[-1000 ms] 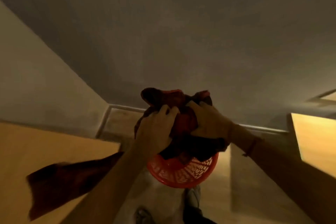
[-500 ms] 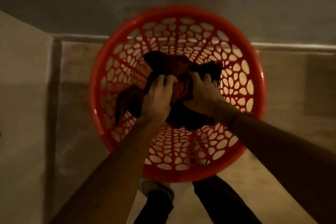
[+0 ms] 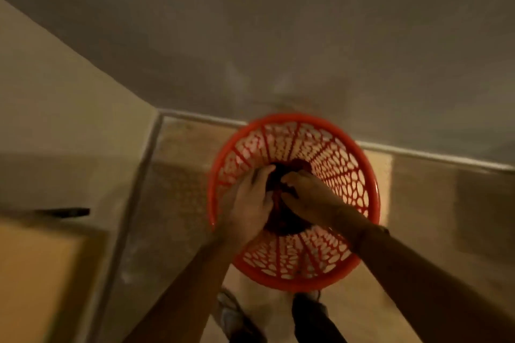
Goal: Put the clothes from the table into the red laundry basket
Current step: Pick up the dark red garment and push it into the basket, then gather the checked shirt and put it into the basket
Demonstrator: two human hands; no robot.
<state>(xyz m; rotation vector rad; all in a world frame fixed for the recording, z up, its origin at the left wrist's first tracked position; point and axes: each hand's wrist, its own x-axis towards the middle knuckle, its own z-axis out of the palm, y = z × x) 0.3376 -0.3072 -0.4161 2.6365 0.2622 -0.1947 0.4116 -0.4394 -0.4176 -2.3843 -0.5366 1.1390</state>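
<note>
The red laundry basket [image 3: 359, 175], round with lattice walls, stands on the floor in front of my feet. A dark red garment [image 3: 281, 220] lies bunched at its bottom, mostly hidden under my hands. My left hand [image 3: 246, 203] and my right hand [image 3: 309, 198] both reach down inside the basket, fingers curled into the cloth and pressing on it.
A wooden table corner [image 3: 36, 273] shows at the lower left, with a dark strip of cloth [image 3: 67, 212] at its far edge. A grey wall [image 3: 278, 36] rises behind the basket. My feet [image 3: 231, 315] stand on the tiled floor below the basket.
The hands carried the bunched garment from above the basket down to its bottom. The view pulled back from the basket, and the table edge came into sight at left.
</note>
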